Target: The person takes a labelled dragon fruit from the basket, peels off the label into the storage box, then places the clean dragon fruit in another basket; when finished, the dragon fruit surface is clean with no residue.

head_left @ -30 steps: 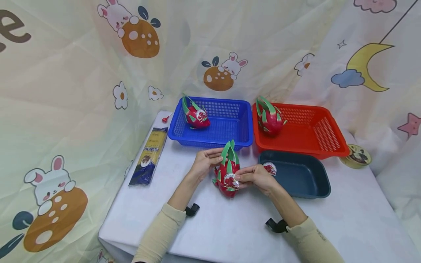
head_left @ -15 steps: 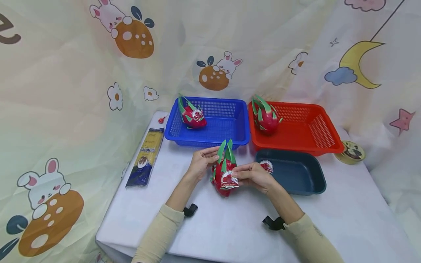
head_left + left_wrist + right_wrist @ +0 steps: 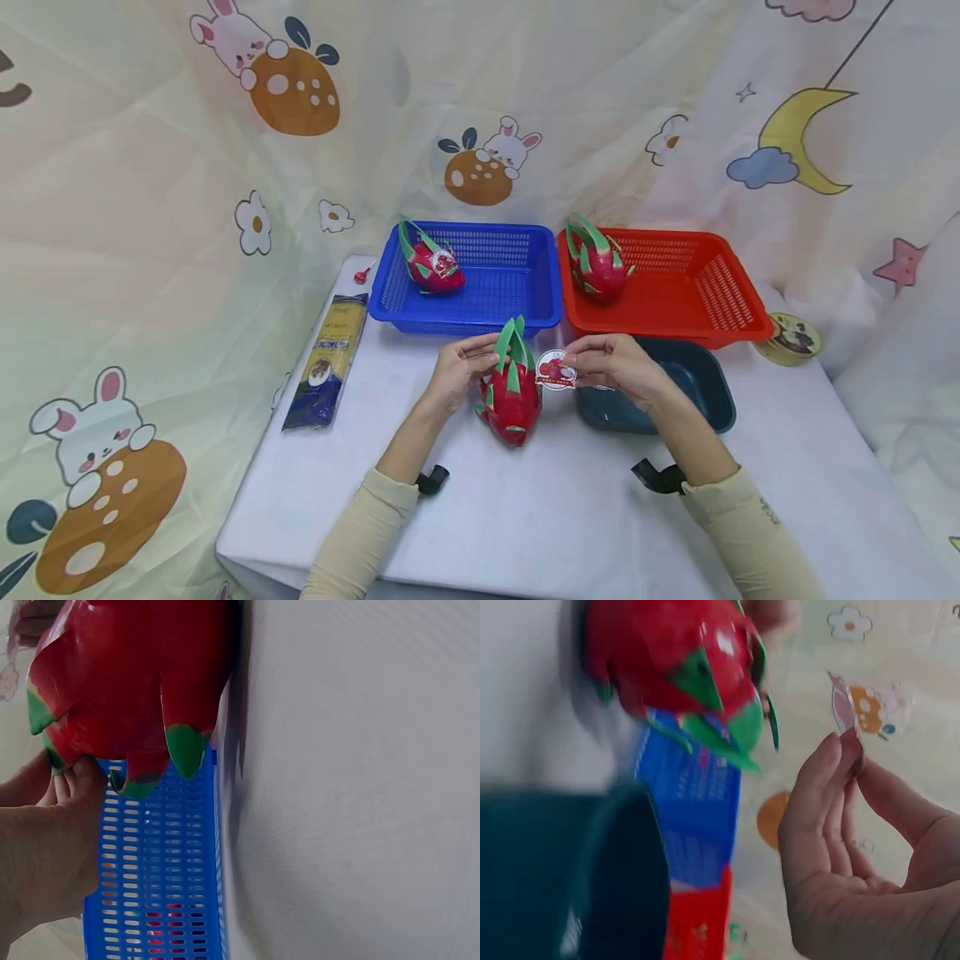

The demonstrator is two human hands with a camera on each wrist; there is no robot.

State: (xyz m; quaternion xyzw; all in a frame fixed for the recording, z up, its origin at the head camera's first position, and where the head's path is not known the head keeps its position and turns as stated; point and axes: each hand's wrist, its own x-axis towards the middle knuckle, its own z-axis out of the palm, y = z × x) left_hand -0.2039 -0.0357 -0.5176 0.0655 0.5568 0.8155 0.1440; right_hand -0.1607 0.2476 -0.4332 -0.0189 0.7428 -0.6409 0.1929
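A red dragon fruit point(image 3: 513, 407) with green leaf tips stands mid-table, its long leaves pointing up and away. My left hand point(image 3: 459, 371) grips it by its leafy upper left side; in the left wrist view the thumb and fingers point(image 3: 86, 776) close on a green-tipped scale. Just right of the fruit, my right hand point(image 3: 622, 367) pinches a round white-edged sticker point(image 3: 555, 370) printed with red fruit. The right wrist view shows this sticker point(image 3: 843, 705) edge-on between thumb and fingertips, apart from the fruit. Behind that hand, another sticker at the dark teal tray point(image 3: 708, 392) is mostly hidden.
A blue basket point(image 3: 487, 321) at the back holds a stickered dragon fruit point(image 3: 438, 271). In the red basket point(image 3: 675, 329) beside it lies another dragon fruit point(image 3: 602, 273), no sticker showing. Pasta pack point(image 3: 327, 360) and lollipop point(image 3: 362, 276) lie left; a round tin point(image 3: 791, 340) stands right.
The sticker has come off the front of the dragon fruit, and my right hand has carried it up and to the right. My left hand keeps its grip on the fruit. The view has shifted slightly.
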